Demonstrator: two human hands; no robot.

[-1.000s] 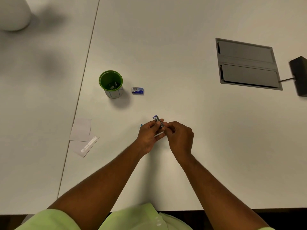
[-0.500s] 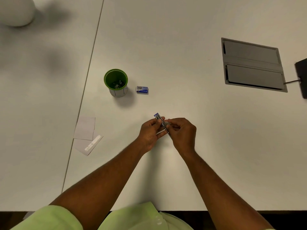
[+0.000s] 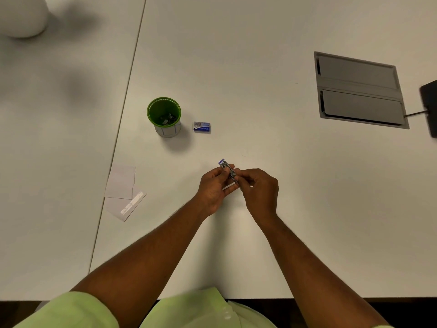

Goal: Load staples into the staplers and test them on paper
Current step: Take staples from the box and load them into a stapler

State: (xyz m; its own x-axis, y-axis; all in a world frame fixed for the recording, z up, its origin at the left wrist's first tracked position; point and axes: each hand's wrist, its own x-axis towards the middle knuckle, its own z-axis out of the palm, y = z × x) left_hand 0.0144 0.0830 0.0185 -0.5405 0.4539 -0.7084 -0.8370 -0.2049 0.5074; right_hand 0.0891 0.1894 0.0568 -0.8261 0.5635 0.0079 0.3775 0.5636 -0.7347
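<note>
Holding a small stapler [image 3: 227, 170] between both hands above the white worktop [image 3: 260, 67], as we see it from the head camera.

We see the left hand [image 3: 214, 185] gripping the stapler's metal body, with its blue tip sticking out beyond the fingers, while the right hand [image 3: 259, 189] pinches the stapler's near end with curled fingers. A small blue staple box [image 3: 201, 126] lies just beside a green cup [image 3: 164, 116] that holds small dark items, both farther back and well apart from the hands. Two paper slips [image 3: 123, 190] overlap by the worktop seam at left. A grey hatch [image 3: 358, 91] sits at right.
</note>
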